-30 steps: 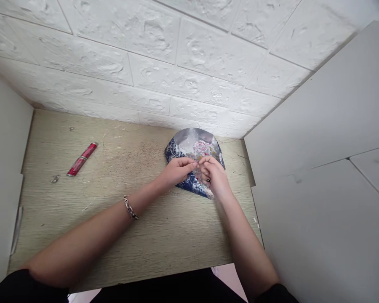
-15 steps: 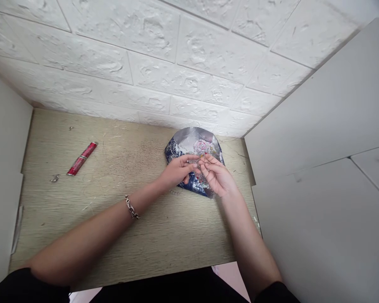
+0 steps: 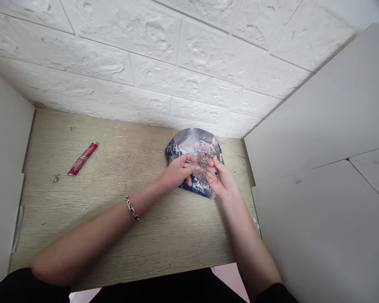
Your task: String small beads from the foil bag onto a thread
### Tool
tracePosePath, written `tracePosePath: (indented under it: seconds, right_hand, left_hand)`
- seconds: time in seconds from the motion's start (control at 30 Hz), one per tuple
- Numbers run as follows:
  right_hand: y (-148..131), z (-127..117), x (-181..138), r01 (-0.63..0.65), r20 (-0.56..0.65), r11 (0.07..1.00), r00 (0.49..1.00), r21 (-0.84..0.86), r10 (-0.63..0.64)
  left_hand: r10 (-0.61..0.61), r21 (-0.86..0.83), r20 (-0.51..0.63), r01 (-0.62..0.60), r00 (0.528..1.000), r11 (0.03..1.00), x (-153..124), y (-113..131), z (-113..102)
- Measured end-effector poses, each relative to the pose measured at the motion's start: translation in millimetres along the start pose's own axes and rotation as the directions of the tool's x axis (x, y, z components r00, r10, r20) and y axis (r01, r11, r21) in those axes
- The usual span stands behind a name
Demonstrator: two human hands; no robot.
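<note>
Over a blue-and-silver foil bag (image 3: pixel 192 134) both of my hands hover close together, with many small clear, pink, red and yellow beads (image 3: pixel 202 147) lying on or in it. My left hand (image 3: pixel 180 169), a chain bracelet (image 3: pixel 132 208) at its wrist, brings thumb and forefinger near each other; anything between them is too fine to name. My right hand (image 3: pixel 221 179) is closed, thumb pressed to forefinger and the other fingers curled in. A small dark spot shows by its curled fingers. What the right fingertips pinch cannot be made out.
A red wrapped stick-shaped packet (image 3: pixel 83 158) lies on the wooden tabletop (image 3: pixel 129 240) at the left. Small shiny bits (image 3: pixel 56 178) are near it. A white brick-patterned wall (image 3: pixel 151 88) stands behind, with pale panels (image 3: pixel 318 126) on both sides.
My right hand has drawn slightly away from the left, and its fingers have curled in from a looser pinch. The left hand stays nearly in place.
</note>
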State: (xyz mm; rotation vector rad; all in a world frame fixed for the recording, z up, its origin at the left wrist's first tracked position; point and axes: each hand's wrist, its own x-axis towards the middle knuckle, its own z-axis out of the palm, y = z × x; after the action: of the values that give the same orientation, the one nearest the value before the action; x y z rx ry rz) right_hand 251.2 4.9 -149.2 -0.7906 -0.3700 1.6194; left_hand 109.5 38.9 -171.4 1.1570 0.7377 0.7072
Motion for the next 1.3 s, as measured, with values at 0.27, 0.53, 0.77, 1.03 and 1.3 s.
tracePosePath:
  seconds: [0.27, 0.53, 0.77, 1.03, 1.3]
  right_hand:
    - [0.9, 1.2, -3.0, -0.018, -0.020, 0.997, 1.000, -0.070, 0.016]
    - [3.4, -1.7, -0.9, 0.015, -0.011, 0.979, 1.000, -0.205, -0.017]
    - [12.1, 1.4, -1.3, 0.197, -0.027, 0.795, 0.966, -0.574, -0.258]
    - [14.8, 1.6, -1.4, 0.290, 0.069, 0.575, 0.925, -0.765, -0.374]
    - [14.5, 5.4, -5.6, 0.253, 0.149, 0.622, 0.965, -0.741, -0.216]
  left_hand:
    - [-0.023, 0.038, -0.018, 0.024, 1.000, 0.999, -1.2, 3.3, 1.4]
    - [-0.044, -0.017, -0.084, 0.042, 0.995, 0.999, -6.0, 13.4, 4.4]
    - [-0.057, -0.157, -0.079, 0.044, 0.995, 0.987, -5.3, 12.9, 3.7]
    - [-0.061, -0.257, -0.024, 0.052, 0.998, 0.965, -3.9, 10.3, -1.6]
    - [-0.118, -0.248, 0.119, 0.144, 0.986, 0.958, -5.2, 14.5, -3.6]
